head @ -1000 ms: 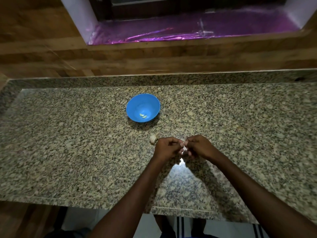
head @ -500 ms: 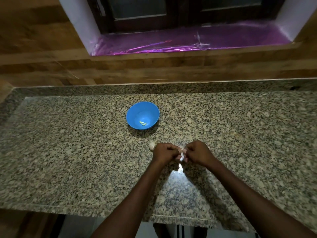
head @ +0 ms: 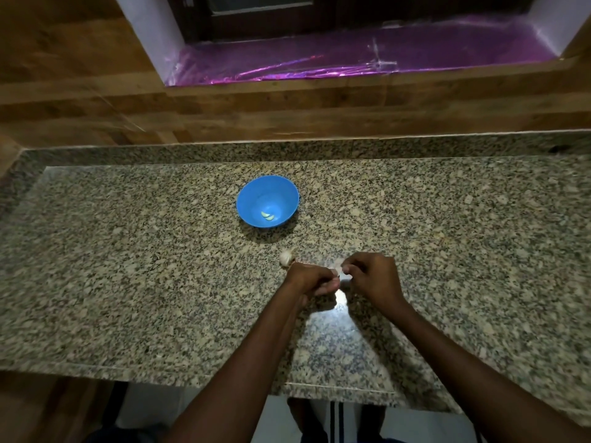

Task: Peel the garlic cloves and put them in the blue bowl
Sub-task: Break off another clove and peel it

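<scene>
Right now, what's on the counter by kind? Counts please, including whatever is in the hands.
Blue bowl: 1
Peeled cloves in the bowl: 2
Garlic bulb on the counter: 1
Clove being peeled, pinched between left hand and right hand: 1
Total: 5 things

one camera only, worn on the person's head, looking forward and steeply down over the granite counter. it sits close above the forearms, the wooden wall and window sill facing it.
</scene>
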A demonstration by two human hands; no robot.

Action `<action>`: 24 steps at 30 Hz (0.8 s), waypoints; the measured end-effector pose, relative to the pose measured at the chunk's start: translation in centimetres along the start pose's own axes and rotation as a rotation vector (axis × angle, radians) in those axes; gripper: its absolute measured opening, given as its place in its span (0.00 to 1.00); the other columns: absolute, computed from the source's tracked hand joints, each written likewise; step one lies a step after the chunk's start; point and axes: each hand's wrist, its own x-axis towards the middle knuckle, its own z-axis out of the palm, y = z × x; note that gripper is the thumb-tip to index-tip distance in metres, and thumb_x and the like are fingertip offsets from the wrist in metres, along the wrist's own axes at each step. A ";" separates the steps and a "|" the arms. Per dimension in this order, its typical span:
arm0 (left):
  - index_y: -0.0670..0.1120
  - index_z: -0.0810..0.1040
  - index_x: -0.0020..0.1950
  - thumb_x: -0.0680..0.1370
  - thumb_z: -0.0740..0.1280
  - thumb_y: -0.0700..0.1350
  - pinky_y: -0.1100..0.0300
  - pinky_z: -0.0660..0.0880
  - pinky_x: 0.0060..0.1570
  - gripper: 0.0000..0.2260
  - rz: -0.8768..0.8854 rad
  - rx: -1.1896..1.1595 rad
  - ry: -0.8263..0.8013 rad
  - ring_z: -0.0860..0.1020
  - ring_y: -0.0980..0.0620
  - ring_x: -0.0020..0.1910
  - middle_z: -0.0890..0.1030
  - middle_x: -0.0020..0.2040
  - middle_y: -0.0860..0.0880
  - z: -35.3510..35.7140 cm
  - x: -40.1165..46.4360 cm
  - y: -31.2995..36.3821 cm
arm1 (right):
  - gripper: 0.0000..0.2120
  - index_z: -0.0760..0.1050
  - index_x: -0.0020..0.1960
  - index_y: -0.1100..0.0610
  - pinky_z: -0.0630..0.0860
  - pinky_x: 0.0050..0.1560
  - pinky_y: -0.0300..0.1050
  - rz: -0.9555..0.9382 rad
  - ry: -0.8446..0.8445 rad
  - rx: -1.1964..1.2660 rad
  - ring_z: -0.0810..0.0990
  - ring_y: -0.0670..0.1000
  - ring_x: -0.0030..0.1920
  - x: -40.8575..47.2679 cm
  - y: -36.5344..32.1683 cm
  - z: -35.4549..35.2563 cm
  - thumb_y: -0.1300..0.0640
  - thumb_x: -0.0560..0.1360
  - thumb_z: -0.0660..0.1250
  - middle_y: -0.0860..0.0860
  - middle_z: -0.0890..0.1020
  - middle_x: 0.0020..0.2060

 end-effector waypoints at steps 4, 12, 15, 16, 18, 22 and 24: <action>0.34 0.82 0.48 0.75 0.74 0.34 0.59 0.82 0.33 0.04 0.184 -0.004 0.001 0.82 0.48 0.31 0.84 0.37 0.38 0.4 -0.5 -0.3 | 0.06 0.81 0.39 0.61 0.80 0.27 0.47 0.298 -0.074 0.409 0.84 0.58 0.28 0.8 0.1 -0.6 0.66 0.76 0.72 0.57 0.84 0.30; 0.46 0.86 0.43 0.73 0.76 0.36 0.56 0.83 0.38 0.05 0.574 0.241 0.025 0.84 0.52 0.34 0.86 0.36 0.46 1.0 -0.5 -0.9 | 0.06 0.78 0.42 0.68 0.79 0.29 0.43 0.379 -0.081 0.588 0.82 0.53 0.26 1.0 1.1 -0.6 0.67 0.77 0.71 0.60 0.83 0.29; 0.42 0.85 0.43 0.74 0.74 0.35 0.55 0.84 0.42 0.03 0.408 0.058 -0.017 0.85 0.48 0.37 0.86 0.38 0.41 0.7 -0.4 -0.8 | 0.07 0.77 0.44 0.73 0.80 0.33 0.41 0.356 -0.128 0.656 0.82 0.52 0.29 0.7 1.6 -0.9 0.67 0.77 0.70 0.60 0.84 0.31; 0.40 0.85 0.44 0.75 0.73 0.34 0.57 0.83 0.42 0.02 0.347 -0.006 -0.052 0.85 0.47 0.38 0.86 0.39 0.39 0.6 -0.4 -0.8 | 0.08 0.78 0.45 0.73 0.80 0.34 0.41 0.342 -0.145 0.657 0.83 0.52 0.30 0.6 1.6 -1.0 0.67 0.77 0.70 0.61 0.84 0.32; 0.37 0.83 0.45 0.76 0.71 0.32 0.61 0.82 0.41 0.03 0.256 -0.102 -0.109 0.85 0.49 0.38 0.86 0.39 0.41 0.3 -0.5 -0.9 | 0.07 0.79 0.45 0.71 0.80 0.35 0.40 0.351 -0.174 0.672 0.83 0.52 0.31 0.5 1.7 -1.2 0.66 0.77 0.70 0.61 0.85 0.34; 0.37 0.82 0.49 0.79 0.68 0.32 0.65 0.80 0.40 0.04 0.168 -0.231 -0.125 0.84 0.54 0.36 0.86 0.39 0.45 0.4 -0.7 -1.2 | 0.05 0.79 0.46 0.68 0.78 0.33 0.38 0.474 -0.223 0.805 0.80 0.50 0.30 0.5 1.5 -0.9 0.66 0.77 0.69 0.59 0.84 0.34; 0.37 0.81 0.52 0.80 0.66 0.33 0.66 0.80 0.39 0.05 0.146 -0.289 -0.122 0.82 0.56 0.35 0.85 0.39 0.46 0.8 -0.8 -1.3 | 0.03 0.78 0.46 0.69 0.78 0.32 0.37 0.582 -0.200 0.923 0.80 0.50 0.31 0.6 1.4 -0.5 0.68 0.78 0.68 0.59 0.83 0.34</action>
